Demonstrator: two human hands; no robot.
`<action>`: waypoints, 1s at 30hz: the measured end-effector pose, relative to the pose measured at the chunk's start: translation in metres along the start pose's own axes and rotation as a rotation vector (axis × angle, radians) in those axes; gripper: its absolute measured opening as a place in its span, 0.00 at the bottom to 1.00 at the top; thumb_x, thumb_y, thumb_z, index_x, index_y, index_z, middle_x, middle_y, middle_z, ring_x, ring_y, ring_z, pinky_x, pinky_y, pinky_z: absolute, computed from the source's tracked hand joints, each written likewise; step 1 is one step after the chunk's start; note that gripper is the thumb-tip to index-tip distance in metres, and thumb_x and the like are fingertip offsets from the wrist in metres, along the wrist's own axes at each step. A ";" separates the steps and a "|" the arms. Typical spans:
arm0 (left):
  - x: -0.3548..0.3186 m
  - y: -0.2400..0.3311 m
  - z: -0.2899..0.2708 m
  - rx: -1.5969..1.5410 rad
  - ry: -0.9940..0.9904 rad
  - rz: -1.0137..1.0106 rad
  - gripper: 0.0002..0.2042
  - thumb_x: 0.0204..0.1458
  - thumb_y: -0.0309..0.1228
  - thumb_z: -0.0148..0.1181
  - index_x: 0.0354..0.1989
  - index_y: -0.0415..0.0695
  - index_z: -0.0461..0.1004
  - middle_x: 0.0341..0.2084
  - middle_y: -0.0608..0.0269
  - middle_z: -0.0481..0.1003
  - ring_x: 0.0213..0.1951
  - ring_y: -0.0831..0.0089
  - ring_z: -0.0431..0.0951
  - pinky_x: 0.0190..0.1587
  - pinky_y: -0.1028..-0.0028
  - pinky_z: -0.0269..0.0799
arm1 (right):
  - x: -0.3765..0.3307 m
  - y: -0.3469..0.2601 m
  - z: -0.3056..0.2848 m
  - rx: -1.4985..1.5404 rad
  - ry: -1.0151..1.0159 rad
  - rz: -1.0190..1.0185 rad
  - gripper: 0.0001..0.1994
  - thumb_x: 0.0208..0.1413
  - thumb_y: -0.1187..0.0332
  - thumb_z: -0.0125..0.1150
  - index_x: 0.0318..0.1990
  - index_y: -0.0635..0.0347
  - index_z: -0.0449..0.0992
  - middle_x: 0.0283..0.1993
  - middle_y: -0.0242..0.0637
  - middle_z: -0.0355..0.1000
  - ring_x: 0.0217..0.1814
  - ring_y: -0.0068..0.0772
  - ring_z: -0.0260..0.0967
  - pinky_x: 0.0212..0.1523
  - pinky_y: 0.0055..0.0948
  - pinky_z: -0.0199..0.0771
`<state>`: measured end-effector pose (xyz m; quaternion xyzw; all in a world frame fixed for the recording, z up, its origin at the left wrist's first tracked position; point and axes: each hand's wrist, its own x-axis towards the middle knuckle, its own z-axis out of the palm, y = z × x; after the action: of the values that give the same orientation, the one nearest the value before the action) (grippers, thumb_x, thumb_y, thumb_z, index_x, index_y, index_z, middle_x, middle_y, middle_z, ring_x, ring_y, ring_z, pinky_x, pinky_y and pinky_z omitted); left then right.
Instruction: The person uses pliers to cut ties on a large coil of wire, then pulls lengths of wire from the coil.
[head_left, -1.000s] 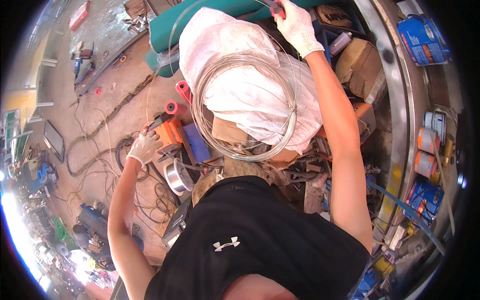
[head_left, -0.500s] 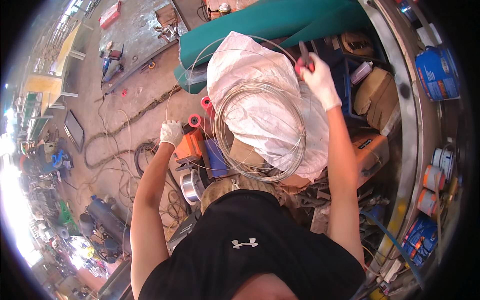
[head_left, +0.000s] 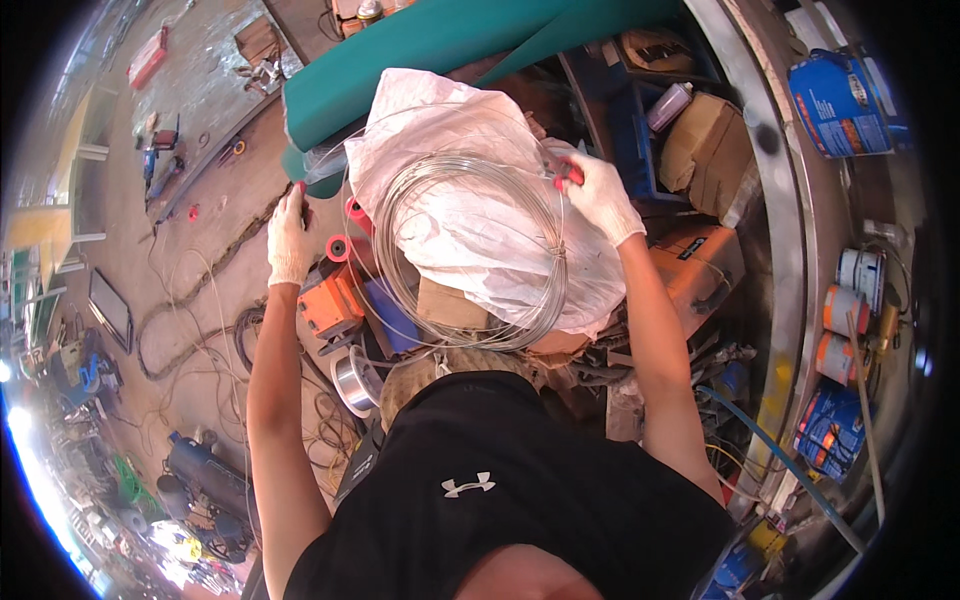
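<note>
A coil of thin silvery wire (head_left: 388,290) lies on a crumpled white woven sack (head_left: 420,105) in front of me. At the coil's right, my gloved right hand (head_left: 597,198) is closed around red-handled pliers (head_left: 566,174). Their jaws point left toward the coil, close to a loose wire strand; whether they grip it I cannot tell. My gloved left hand (head_left: 288,240) is held up left of the sack, fingers closed. A small dark object with a red end (head_left: 301,188) shows at its fingertips; its kind is unclear. Loose wire loops arch over the sack.
Beside my left wrist stand an orange machine (head_left: 330,303) and pink-red rollers (head_left: 339,248). A wire spool (head_left: 355,382) sits near my waist. Beyond the sack lies a green roll (head_left: 400,60). An orange case (head_left: 695,275) and torn cardboard (head_left: 712,150) are at the right.
The view has shifted, so the scene sits farther left. My right hand with the pliers has come down toward the coil. A red-ended object now shows at my left fingertips.
</note>
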<state>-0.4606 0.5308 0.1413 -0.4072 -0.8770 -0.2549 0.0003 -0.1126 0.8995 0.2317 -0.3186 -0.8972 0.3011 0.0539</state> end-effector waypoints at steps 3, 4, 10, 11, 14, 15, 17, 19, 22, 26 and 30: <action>-0.020 -0.003 0.014 0.005 -0.037 0.009 0.25 0.52 0.20 0.60 0.61 0.41 0.71 0.40 0.53 0.76 0.40 0.59 0.78 0.43 0.64 0.75 | 0.017 0.016 0.005 0.183 0.055 0.112 0.21 0.50 0.67 0.69 0.52 0.65 0.77 0.39 0.50 0.77 0.41 0.49 0.77 0.45 0.37 0.75; -0.027 -0.004 0.020 -0.091 -0.013 -0.027 0.24 0.52 0.20 0.60 0.61 0.42 0.72 0.39 0.54 0.76 0.40 0.62 0.78 0.43 0.66 0.75 | 0.022 0.021 0.010 0.291 0.019 0.157 0.17 0.51 0.66 0.69 0.46 0.65 0.77 0.36 0.45 0.78 0.36 0.39 0.78 0.38 0.34 0.77; -0.045 0.011 0.034 -0.195 -0.005 -0.089 0.22 0.52 0.19 0.59 0.58 0.42 0.73 0.38 0.54 0.77 0.41 0.58 0.78 0.46 0.62 0.74 | 0.046 0.026 0.015 0.320 -0.175 0.196 0.10 0.54 0.66 0.65 0.31 0.64 0.74 0.24 0.34 0.74 0.24 0.24 0.73 0.24 0.27 0.72; -0.044 0.010 0.034 -0.206 -0.010 -0.084 0.22 0.52 0.19 0.58 0.58 0.42 0.73 0.39 0.53 0.77 0.42 0.58 0.79 0.46 0.62 0.74 | 0.054 0.028 0.011 0.286 -0.138 0.168 0.10 0.53 0.66 0.65 0.31 0.65 0.75 0.24 0.36 0.74 0.24 0.26 0.73 0.24 0.28 0.71; -0.044 0.010 0.030 -0.205 0.006 -0.110 0.20 0.52 0.19 0.57 0.56 0.43 0.75 0.42 0.53 0.78 0.43 0.57 0.79 0.48 0.62 0.75 | 0.071 0.006 -0.003 0.241 -0.127 0.141 0.11 0.52 0.66 0.65 0.37 0.64 0.80 0.26 0.38 0.76 0.23 0.28 0.72 0.24 0.29 0.71; -0.043 0.010 0.029 -0.197 0.008 -0.116 0.20 0.52 0.19 0.57 0.55 0.43 0.75 0.42 0.53 0.78 0.44 0.57 0.79 0.48 0.62 0.75 | 0.070 -0.001 -0.006 0.239 -0.165 0.152 0.11 0.52 0.66 0.65 0.38 0.64 0.80 0.26 0.37 0.76 0.23 0.27 0.72 0.24 0.28 0.71; -0.048 0.012 0.030 -0.234 -0.006 -0.152 0.18 0.51 0.21 0.58 0.53 0.44 0.77 0.43 0.52 0.78 0.46 0.55 0.79 0.49 0.61 0.75 | 0.061 -0.002 -0.002 0.239 -0.180 0.175 0.10 0.52 0.66 0.65 0.36 0.64 0.78 0.26 0.37 0.76 0.23 0.26 0.72 0.25 0.28 0.71; -0.055 0.013 0.032 -0.186 -0.062 -0.160 0.18 0.51 0.23 0.59 0.52 0.44 0.78 0.44 0.51 0.78 0.47 0.54 0.79 0.49 0.61 0.75 | 0.048 -0.001 0.005 0.269 -0.185 0.196 0.10 0.53 0.65 0.65 0.34 0.64 0.77 0.26 0.38 0.76 0.23 0.26 0.72 0.25 0.29 0.71; -0.068 0.023 0.048 -0.038 -0.066 -0.114 0.15 0.48 0.28 0.62 0.47 0.47 0.81 0.44 0.55 0.79 0.47 0.56 0.78 0.52 0.59 0.72 | 0.024 0.019 0.026 0.293 -0.174 0.228 0.09 0.53 0.67 0.66 0.37 0.62 0.76 0.30 0.37 0.77 0.26 0.26 0.73 0.26 0.28 0.72; -0.079 0.105 0.030 -0.215 -0.170 -0.056 0.12 0.50 0.31 0.65 0.43 0.44 0.81 0.42 0.55 0.81 0.46 0.57 0.79 0.51 0.62 0.73 | 0.002 0.020 0.028 0.469 -0.168 0.381 0.24 0.57 0.75 0.64 0.63 0.55 0.75 0.37 0.31 0.78 0.31 0.21 0.74 0.26 0.24 0.75; -0.124 0.207 0.034 -0.673 -0.707 0.015 0.14 0.53 0.36 0.63 0.44 0.42 0.81 0.36 0.49 0.82 0.41 0.53 0.83 0.46 0.62 0.77 | 0.006 0.017 0.032 0.430 -0.184 0.411 0.11 0.57 0.73 0.65 0.46 0.65 0.79 0.32 0.33 0.77 0.25 0.21 0.71 0.23 0.24 0.73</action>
<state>-0.2222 0.5690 0.1786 -0.4525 -0.6893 -0.3706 -0.4275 -0.1178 0.8975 0.1959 -0.4459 -0.7308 0.5163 -0.0235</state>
